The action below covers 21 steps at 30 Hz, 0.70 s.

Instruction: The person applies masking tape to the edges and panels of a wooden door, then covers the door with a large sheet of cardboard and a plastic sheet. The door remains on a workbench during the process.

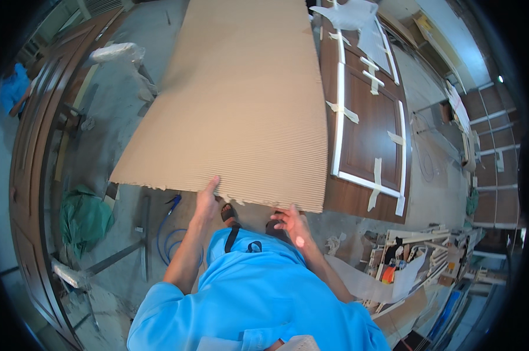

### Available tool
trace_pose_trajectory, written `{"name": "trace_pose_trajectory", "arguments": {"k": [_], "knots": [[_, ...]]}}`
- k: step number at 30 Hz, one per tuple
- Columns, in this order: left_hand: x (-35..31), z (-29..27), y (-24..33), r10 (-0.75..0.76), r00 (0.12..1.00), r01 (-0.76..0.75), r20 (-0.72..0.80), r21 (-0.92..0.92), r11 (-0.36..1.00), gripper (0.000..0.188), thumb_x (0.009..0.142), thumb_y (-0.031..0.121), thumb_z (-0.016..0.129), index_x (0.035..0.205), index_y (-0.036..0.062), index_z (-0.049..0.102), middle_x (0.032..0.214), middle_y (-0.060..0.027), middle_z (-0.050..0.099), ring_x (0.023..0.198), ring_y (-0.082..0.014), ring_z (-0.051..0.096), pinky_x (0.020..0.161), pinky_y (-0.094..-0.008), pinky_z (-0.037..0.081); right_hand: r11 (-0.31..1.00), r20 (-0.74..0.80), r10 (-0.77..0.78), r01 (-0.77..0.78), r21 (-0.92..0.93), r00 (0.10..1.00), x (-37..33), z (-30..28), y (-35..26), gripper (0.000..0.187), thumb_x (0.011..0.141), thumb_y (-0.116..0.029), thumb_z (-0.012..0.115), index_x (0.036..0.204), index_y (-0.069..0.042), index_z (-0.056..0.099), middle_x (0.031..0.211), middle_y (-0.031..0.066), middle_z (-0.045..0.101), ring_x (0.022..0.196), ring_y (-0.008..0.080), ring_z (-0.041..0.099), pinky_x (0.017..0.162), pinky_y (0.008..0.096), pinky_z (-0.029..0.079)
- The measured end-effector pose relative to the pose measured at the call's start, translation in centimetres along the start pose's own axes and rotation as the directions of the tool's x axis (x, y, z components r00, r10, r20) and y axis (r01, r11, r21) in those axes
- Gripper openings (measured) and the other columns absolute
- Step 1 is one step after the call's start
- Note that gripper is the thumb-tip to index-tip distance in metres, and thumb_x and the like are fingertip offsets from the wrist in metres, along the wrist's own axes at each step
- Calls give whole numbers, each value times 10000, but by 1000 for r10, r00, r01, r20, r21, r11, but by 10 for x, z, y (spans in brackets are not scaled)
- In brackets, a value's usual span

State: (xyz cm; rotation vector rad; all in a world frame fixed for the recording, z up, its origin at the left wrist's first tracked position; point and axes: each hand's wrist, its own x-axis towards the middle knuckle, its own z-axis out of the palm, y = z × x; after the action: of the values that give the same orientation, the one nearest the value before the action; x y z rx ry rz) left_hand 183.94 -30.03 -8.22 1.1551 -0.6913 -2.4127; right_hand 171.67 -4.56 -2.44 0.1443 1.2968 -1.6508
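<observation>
A large brown sheet of corrugated cardboard (241, 111) stretches away in front of me, its ribbed side up and its near edge torn and ragged. My left hand (207, 202) is closed on that near edge, thumb on top and fingers partly hidden beneath. At the edge's right part is my right hand (290, 221), with fingers apart and slightly bent and one fingertip touching the cardboard. To the right of the sheet lies a dark brown panelled door (364, 123), with white strips fixed along it by pieces of pale tape.
Another brown panelled door (33, 158) stands along the left, near plastic-wrapped supports (118, 54). A green cloth bundle (86, 216) and a blue air hose (162, 237) are at left. Scrap strips (419, 248) pile up at lower right. Another person (15, 88) is at far left.
</observation>
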Motion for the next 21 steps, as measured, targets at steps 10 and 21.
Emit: {"name": "trace_pose_trajectory", "arguments": {"k": [10, 21], "knots": [[-44, 52, -28, -23, 996, 18, -92, -58, 998, 488, 887, 317, 733, 1248, 32, 571, 1175, -79, 644, 1031, -202, 627, 882, -343, 496, 886, -60, -423, 427, 180, 904, 8, 9, -16, 464, 993, -223, 583, 1390, -18, 457, 1316, 110, 572, 1158, 253, 596, 903, 397, 535], [-33, 8, -11, 181, 979, -192, 90, 137, 972, 500, 943, 152, 655, 1378, 0, 461, 1353, -105, 542, 1236, -212, 529, 1072, -365, 417, 747, -421, 6, 276, 605, 907, -2, -199, 26, 740, 894, -583, 614, 1368, -43, 436, 1389, 124, 464, 1299, 289, 434, 1075, 487, 395]]}}
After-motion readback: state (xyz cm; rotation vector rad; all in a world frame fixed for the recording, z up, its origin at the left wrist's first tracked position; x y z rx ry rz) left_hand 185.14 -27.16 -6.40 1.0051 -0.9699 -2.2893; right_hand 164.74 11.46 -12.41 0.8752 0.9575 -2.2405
